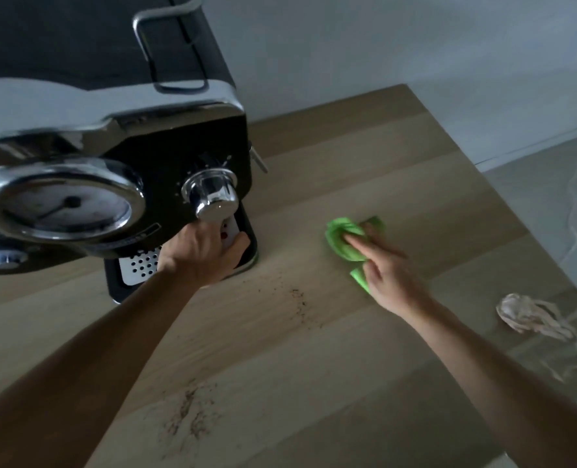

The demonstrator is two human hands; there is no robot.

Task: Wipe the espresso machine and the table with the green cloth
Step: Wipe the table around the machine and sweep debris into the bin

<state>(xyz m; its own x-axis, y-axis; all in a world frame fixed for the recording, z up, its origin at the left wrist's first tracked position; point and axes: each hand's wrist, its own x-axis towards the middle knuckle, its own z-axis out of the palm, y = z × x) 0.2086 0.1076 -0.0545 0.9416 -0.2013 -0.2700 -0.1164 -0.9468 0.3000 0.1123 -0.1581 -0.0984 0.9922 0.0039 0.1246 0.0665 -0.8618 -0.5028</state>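
Two hands work: our left hand (206,251) grips the likely heavy espresso machine (111,146) low at nine o'clock; our right hand (393,275) presses flat on the soft green cloth (342,239).

Views: one. Head camera, wide-angle, worn by the person, is looking forward and steeply down onto the table (314,359); both forearms (104,352) are entering from the bottom edge and reaching away from the lens. It is sitting close: the espresso machine (118,143), above and beyond the left hand (202,255), is filling the upper left and bulging toward the lens. The right hand (391,282) is lying near mid-frame; floor (533,204) and wall (415,45) are showing beyond and to its right.
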